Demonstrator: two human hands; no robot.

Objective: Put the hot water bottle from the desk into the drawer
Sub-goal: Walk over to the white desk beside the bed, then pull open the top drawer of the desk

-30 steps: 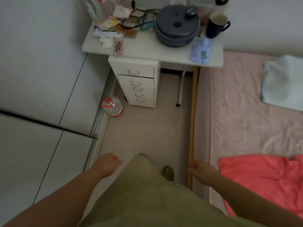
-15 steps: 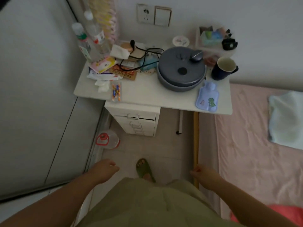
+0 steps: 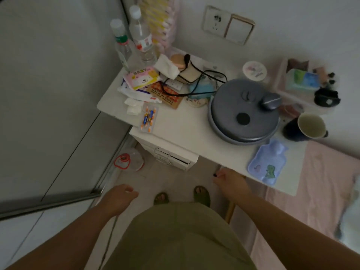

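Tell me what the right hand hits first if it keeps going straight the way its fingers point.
The right hand points up and left, toward the drawer unit under the desk. Probably the drawer front comes first, though depth is unclear.

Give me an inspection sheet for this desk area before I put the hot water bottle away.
Surface: white desk, crowded at the back, bare at the front.
Job's things: pale blue hot water bottle with a green dinosaur print flat at the front right corner; white drawer unit underneath, top drawer slightly ajar.
Clutter: grey lidded pan, dark mug, two clear plastic bottles, packets.
Hands: left hand and right hand both empty, below the desk edge.
Cables: black cord looped behind the pan.
Surroundings: pink bed at right.
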